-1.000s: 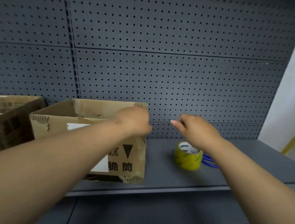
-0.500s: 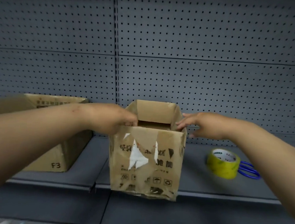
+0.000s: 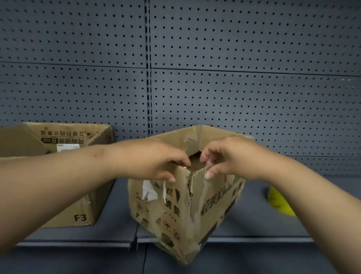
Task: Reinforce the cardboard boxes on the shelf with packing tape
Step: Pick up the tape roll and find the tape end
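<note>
With the left hand (image 3: 151, 161) gripping the box (image 3: 169, 211) rim and the right hand (image 3: 232, 157) pinching its near top corner, swinging it corner-on after showing its flat front half a second ago. Bringing the split vertical edge forward, probably for taping. Overhanging the shelf (image 3: 275, 238) lip, so risking tipping off. Sitting near the second box (image 3: 79, 217) on the left; leaving open shelf on the right up to the tape roll (image 3: 280, 204), half hidden behind the right forearm (image 3: 305, 190).

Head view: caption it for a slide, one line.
Torn box gripped at its rim by left hand and right hand at the shelf front, tape beside.
</note>
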Motion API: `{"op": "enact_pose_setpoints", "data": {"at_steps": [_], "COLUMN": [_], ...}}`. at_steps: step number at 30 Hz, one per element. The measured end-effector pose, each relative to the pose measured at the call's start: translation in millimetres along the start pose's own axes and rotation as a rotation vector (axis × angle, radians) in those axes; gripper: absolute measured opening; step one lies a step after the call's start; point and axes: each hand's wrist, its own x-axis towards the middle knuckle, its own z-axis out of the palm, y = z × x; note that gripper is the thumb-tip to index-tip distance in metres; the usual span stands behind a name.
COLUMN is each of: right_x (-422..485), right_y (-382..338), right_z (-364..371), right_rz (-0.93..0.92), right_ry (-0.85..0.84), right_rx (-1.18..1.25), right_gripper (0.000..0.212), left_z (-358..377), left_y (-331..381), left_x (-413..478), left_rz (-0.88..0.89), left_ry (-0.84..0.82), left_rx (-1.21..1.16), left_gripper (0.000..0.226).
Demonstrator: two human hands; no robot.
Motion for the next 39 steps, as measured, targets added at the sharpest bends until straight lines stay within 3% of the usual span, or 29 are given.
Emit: {"op": "enact_pose_setpoints", "data": {"at_steps": [6,9,16,22,27,30,32,37,39], "right_x": [19.1,39.3,83.1,97.6,97.2,98.8,99.8,101.1,101.3], "right_y": [-33.1,-45.1,-52.4,-48.6,-36.4,-33.4,-31.6,-30.1,-31.1], "right_z": [24.6,43.2,80.0,82.7,80.3,80.9,81.4,81.7,80.8], "right_rz": [0.021,-0.029,-0.053,-0.070,-0.066,-0.068,-0.074,-0.083,-0.080], "right_ry": [0.192,0.282,0.464,0.479,0.449,0.444,0.443,0.447,0.449], "right_rx": [0.051,-0.013,-0.045,-0.063,-0.075,-0.105,-0.116,-0.110,-0.085], "right_gripper": [0.018,0.014,0.018,0.019,0.019,0.022,0.022,0.021,0.018], "left_z": [6.0,9.9,17.1,22.0,30.2,38.0,42.0,62.2,74.5], "left_y": [-37.8,-55.5,-93.2,-114.2,-114.4,-111.6,-109.9,-97.2,-95.0], "left_x": [-8.1,-9.1,-3.1,3.9,12.0,17.4,17.2,5.2,5.0], "left_rz": [0.001,-0.048,-0.185,-0.179,-0.269,-0.404,-0.487,-0.455,-0.392], "left_ry": [0.119,0.087,0.039,0.018,0.167,0.404,0.507,0.342,0.355], "left_rx": [0.105,0.103,-0.010,0.005,-0.317,-0.719,-0.863,-1.035,-1.011], "left_gripper": [0.040,0.055,0.045,0.040,0.029,0.015,0.018,0.046,0.030]}}
